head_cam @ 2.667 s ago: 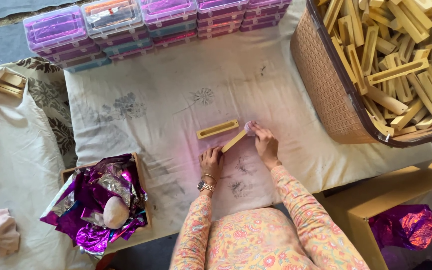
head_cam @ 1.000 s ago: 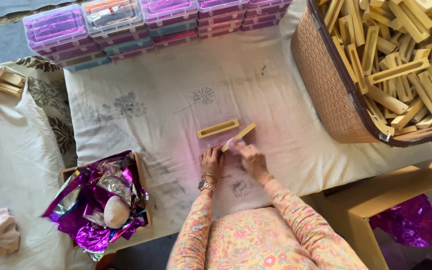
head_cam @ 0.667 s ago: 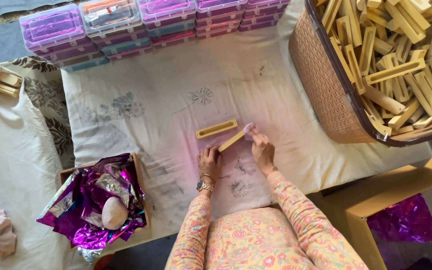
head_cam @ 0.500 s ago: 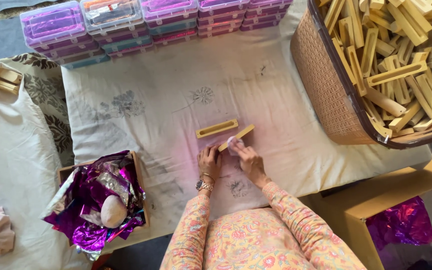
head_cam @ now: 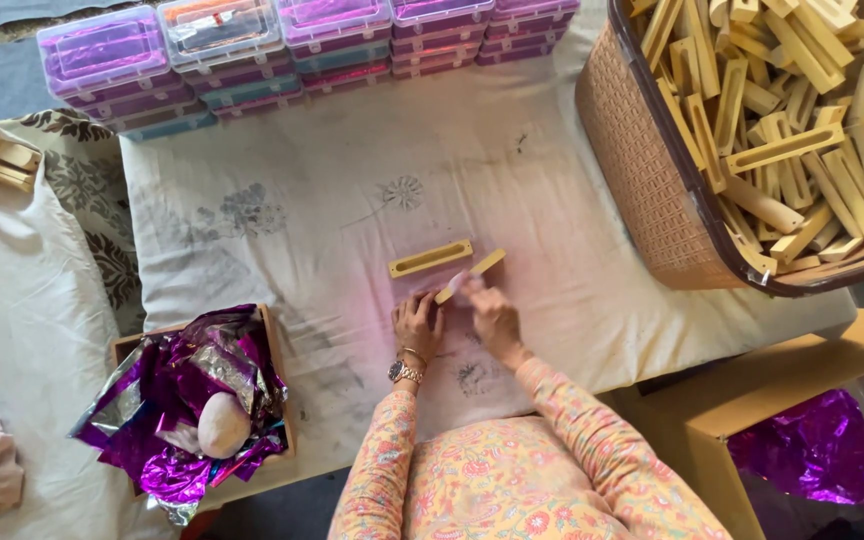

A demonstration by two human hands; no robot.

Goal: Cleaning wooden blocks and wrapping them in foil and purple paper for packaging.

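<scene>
Since half a second ago both hands have hardly moved; they stay on the small wooden stick [head_cam: 472, 275] at the middle of the frame. Right hand [head_cam: 492, 315] fingers pinch something small and pale against it. Left hand [head_cam: 418, 325] fingers lie together, flat on the white cloth [head_cam: 282, 260]. Just above lies a wooden frame piece [head_cam: 430, 259]. Upper right, a basket [head_cam: 642, 170] of sticks

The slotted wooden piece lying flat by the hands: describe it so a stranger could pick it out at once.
Start at the big brown basket of wooden pieces, top right, then go left across the white cloth to its middle. The slotted piece lies just above the left hand. Unlike the slanted stick that the right hand touches, no hand touches it.
</scene>
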